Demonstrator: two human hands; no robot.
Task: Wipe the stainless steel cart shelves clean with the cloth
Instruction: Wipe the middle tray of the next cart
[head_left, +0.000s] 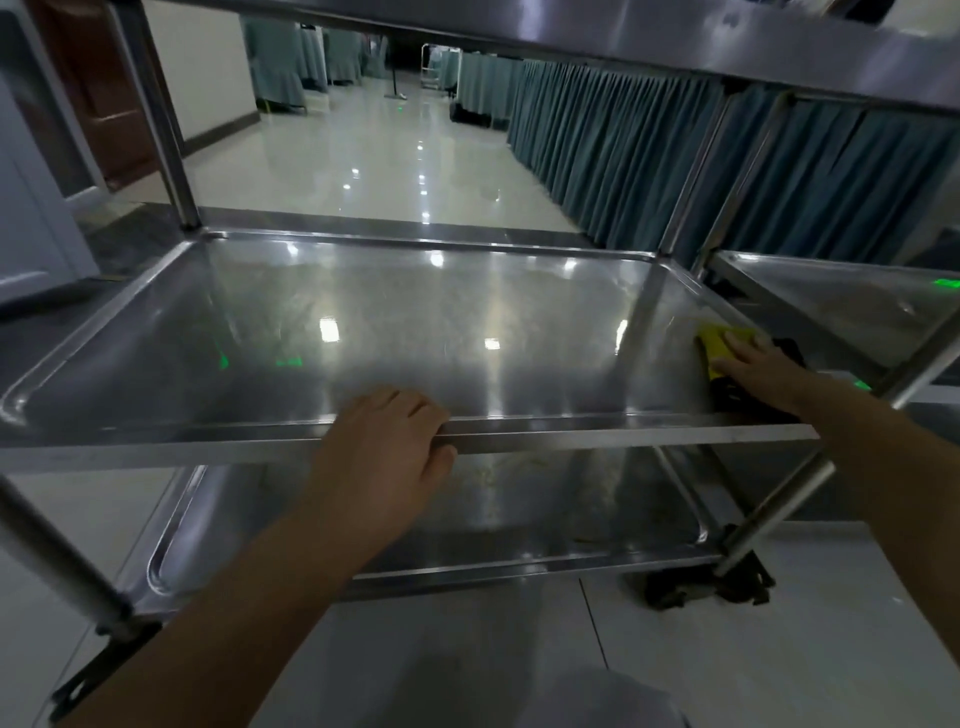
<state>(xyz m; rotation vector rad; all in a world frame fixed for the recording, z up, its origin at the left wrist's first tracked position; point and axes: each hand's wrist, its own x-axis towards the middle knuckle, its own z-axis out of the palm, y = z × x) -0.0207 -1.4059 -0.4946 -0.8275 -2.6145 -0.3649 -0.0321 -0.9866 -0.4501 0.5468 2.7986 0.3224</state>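
The fingers (415, 408) of the left hand (384, 441) are curled over the folded front rim of the middle shelf (363, 312), with the thumb below the rim. The right hand (761, 371) is laid flat, fingers straight and close together, on a soft yellow cloth (717, 338), which is pressed against the sloped right wall of the middle shelf. This shelf is a shallow rectangular tray of brushed steel with rounded corners, and lights are mirrored in it. A duller, smudged lower shelf (519, 499) is seen beneath the middle shelf, and pleated teal curtains (649, 145) beyond it.
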